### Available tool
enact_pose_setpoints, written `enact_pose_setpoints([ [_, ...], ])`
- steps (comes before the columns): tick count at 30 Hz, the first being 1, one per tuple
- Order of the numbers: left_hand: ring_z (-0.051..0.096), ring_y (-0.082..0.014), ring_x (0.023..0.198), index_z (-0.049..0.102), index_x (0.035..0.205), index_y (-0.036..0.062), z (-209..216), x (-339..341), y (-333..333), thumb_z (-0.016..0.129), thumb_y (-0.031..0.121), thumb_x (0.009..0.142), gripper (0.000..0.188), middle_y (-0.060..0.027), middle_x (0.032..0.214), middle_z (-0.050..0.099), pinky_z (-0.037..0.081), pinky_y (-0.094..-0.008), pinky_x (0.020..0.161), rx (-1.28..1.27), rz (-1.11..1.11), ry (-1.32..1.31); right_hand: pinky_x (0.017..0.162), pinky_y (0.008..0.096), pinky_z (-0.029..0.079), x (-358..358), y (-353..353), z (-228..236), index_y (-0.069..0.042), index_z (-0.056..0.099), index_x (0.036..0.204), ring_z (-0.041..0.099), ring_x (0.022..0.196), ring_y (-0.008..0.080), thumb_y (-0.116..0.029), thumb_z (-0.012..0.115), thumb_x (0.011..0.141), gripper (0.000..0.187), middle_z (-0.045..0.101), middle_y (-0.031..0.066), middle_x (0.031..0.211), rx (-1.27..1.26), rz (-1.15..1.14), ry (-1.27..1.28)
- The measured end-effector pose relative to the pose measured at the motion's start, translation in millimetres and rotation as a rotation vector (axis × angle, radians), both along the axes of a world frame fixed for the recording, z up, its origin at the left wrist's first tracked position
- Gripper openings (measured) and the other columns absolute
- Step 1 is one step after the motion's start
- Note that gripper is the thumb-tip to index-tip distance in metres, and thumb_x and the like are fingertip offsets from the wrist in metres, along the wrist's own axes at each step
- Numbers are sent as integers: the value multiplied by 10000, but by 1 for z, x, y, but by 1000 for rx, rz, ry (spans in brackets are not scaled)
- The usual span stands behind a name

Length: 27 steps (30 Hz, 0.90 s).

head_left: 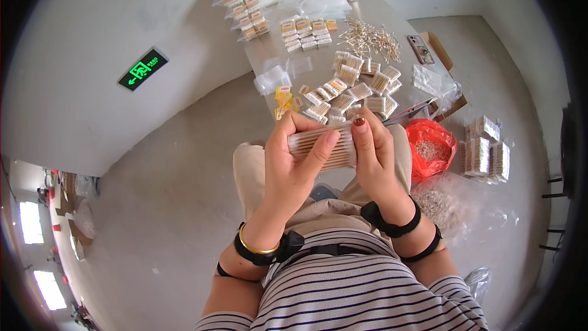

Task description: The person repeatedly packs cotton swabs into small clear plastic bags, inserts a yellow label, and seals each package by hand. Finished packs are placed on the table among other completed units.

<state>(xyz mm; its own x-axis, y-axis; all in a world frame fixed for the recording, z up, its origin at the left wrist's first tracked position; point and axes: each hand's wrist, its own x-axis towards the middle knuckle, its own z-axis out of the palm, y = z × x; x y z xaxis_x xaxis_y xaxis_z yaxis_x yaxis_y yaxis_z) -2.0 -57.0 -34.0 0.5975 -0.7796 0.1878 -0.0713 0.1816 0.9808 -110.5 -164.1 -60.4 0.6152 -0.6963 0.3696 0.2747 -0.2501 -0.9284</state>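
Note:
Over my lap I hold a pack of cotton swabs point(338, 152) in what looks like clear plastic wrap. My left hand point(288, 159) is closed round its left end, thumb across the front. My right hand point(375, 156) grips the right end, its thumb near the upper corner. Just beyond my hands, many more swab packs point(360, 91) lie piled on the grey table. Left of them are yellow cards point(283, 99) and flat clear bags point(272, 78). Loose cotton swabs point(372, 40) form a heap farther back.
Packed swabs with labels point(304, 32) stand in rows at the back, beside tall bagged stacks point(246, 9). A phone point(421, 49) lies near the table's right edge. On my right are a red bag point(436, 162), a clear bag of swabs point(438, 205) and stacked packs point(476, 158).

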Motion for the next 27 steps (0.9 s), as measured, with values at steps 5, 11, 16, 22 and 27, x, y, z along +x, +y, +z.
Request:
enact_pose_setpoints([
  [5,567,-30,787,617,982,23,13,-4,8,755,197,970,222,1,875,664,466,-207,706,-53,-29,150,554,295,319,0,3,4,-17,471,828,347,619,100,-216,451,1120,354,407,9,672,-67,-11,-46],
  [11,535,-3,769,647,936,26,8,8,19,713,199,1003,196,33,819,642,434,-194,669,-33,-72,96,558,305,344,1,8,4,-18,502,837,403,603,119,-203,439,1117,342,457,31,684,-223,14,-11],
  [16,573,-58,921,639,1142,20,11,8,17,774,234,951,317,-14,1012,650,470,-235,825,-49,-170,170,560,296,391,-1,4,0,-51,589,913,515,639,103,-260,451,1119,324,594,-5,765,75,72,-19],
  [22,455,-269,1380,541,1424,37,7,6,8,913,377,756,837,-157,1416,525,359,-422,1149,-269,-184,-227,480,206,393,8,-1,12,-51,657,1092,522,554,22,-363,506,1094,346,652,-8,823,1037,279,12],
  [27,492,-258,1363,574,1385,6,10,14,13,853,360,838,709,-148,1436,539,366,-423,1152,-247,-359,-192,469,189,449,-1,-3,17,-31,650,1160,533,508,12,-353,509,1088,359,671,3,836,1128,410,144],
])
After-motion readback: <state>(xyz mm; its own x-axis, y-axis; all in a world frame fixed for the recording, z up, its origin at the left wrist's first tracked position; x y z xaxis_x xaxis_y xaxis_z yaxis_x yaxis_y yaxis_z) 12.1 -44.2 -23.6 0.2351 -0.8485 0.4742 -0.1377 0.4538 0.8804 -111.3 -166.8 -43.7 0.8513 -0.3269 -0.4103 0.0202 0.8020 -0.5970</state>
